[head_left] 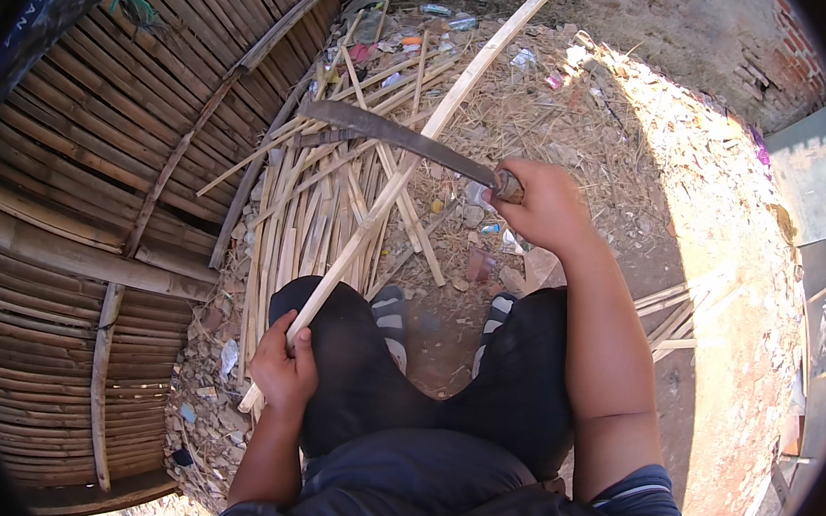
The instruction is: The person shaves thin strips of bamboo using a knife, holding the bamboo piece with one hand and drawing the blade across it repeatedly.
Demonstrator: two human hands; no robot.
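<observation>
A long pale strip of split bamboo (pixel 370 218) slants from beside my left knee up to the top of the view. Near its lower end my left hand (pixel 285 364) is closed around it, thumb along the strip. My right hand (pixel 538 205) grips the handle of a machete (pixel 398 135), whose dark curved blade points left. The blade passes over the strip at about its middle; whether the two touch I cannot tell. Beneath them lies a pile of cut bamboo strips (pixel 314 216) on the ground.
A bamboo slat wall (pixel 93 136) with wooden posts stands on the left. Shavings and scattered litter (pixel 553 85) cover the ground ahead, up to a brick wall (pixel 683 32). More strips (pixel 675 317) lie to my right. My striped-sandalled feet (pixel 391 315) rest below the pile.
</observation>
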